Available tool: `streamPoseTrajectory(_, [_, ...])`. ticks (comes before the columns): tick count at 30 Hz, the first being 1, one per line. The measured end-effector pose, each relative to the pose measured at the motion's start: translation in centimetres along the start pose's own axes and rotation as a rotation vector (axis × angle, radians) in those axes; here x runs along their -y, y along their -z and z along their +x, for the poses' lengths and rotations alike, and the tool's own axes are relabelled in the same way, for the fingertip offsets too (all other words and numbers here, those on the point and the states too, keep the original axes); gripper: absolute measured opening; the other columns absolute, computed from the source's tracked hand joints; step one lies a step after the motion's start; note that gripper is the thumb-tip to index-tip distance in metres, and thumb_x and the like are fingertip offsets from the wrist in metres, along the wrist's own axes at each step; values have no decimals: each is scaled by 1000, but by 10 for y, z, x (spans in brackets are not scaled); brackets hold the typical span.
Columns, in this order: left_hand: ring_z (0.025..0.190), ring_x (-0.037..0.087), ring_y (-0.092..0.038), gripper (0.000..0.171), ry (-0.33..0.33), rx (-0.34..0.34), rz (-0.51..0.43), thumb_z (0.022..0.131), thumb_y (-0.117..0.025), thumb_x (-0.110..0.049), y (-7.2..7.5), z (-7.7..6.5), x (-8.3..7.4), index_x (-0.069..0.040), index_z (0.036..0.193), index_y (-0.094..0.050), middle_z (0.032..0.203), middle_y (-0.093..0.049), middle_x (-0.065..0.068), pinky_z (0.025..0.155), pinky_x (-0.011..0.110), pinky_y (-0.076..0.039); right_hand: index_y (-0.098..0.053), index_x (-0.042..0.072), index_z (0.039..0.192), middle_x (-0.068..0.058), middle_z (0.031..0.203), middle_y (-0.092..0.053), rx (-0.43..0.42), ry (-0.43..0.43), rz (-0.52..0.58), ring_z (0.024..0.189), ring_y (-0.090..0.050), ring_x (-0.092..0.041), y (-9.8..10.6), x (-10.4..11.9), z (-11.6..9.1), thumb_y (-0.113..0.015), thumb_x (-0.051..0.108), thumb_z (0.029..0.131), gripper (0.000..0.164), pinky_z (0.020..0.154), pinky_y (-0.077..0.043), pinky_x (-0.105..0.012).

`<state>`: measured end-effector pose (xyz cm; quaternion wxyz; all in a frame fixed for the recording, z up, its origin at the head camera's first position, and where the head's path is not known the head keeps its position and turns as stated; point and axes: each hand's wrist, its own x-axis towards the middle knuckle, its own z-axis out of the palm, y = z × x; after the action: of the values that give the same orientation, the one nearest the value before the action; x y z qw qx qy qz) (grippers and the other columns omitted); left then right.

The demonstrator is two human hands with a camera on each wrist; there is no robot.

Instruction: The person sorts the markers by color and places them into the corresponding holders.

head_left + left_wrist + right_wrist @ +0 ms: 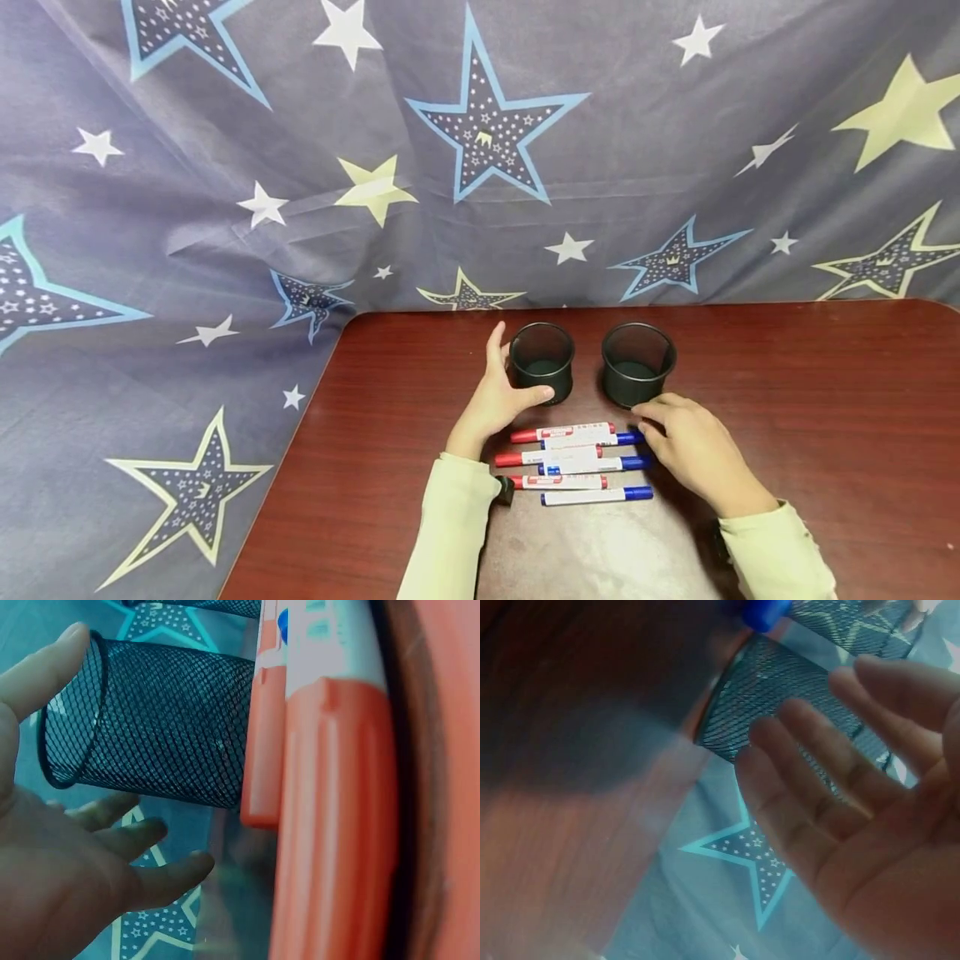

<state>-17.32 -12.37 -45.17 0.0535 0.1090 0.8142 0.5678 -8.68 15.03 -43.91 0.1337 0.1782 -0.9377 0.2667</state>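
Note:
Two black mesh pencil cups stand upright side by side: the left cup (562, 385) and the right cup (633, 390). My left hand (497, 400) is spread beside the left cup, thumb across its front and fingers along its far left side. In the left wrist view, the thumb (56, 664) lies close to that cup's rim, and the other fingers are apart and straight. Beside the right cup's front is my right hand (693, 450), its fingers loosely bent; in the right wrist view these fingers (817, 750) overlap the mesh, with nothing in them.
Between the hands and in front of the cups lie several markers in a stack of rows: red-capped markers (570, 482) pointing left and blue-capped markers (592, 497) pointing right. The dark red table (825, 400) ends at a star-patterned cloth (637, 183) behind.

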Motion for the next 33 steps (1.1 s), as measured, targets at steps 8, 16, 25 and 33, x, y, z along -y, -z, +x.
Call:
streamPoseTrajectory(8, [132,28,-47,108,74,76,89,77,-89,-23,-1,8,4,-23,158,-17,148,-45,16,108,49,-36,-77,8,95,-6,88,-66,120,-21,-64,83,-65,-30,-8,-10,5,-80,2,80,17,71,-53,-48])
streamPoseTrajectory(16, [126,27,-50,100,32,85,102,78,-88,-23,-9,15,7,-18,155,-24,143,-50,12,106,44,-37,-76,12,87,-4,85,-61,144,15,-106,78,-61,-32,-12,-9,5,-83,2,75,18,68,-52,-46])
streamPoseTrajectory(25, [124,27,-52,95,10,88,95,76,-90,-19,-2,17,10,-18,151,-32,139,-53,8,105,44,-38,-73,15,85,-4,81,-54,139,-5,-108,76,-55,-32,-17,-10,5,-84,3,75,19,64,-50,-47])
streamPoseTrajectory(33, [127,27,-50,94,22,105,96,74,-91,-17,13,12,17,-14,149,-34,139,-53,11,107,46,-36,-71,14,85,-2,84,-55,172,21,-76,81,-58,-32,-17,-15,3,-83,5,75,18,69,-50,-47])
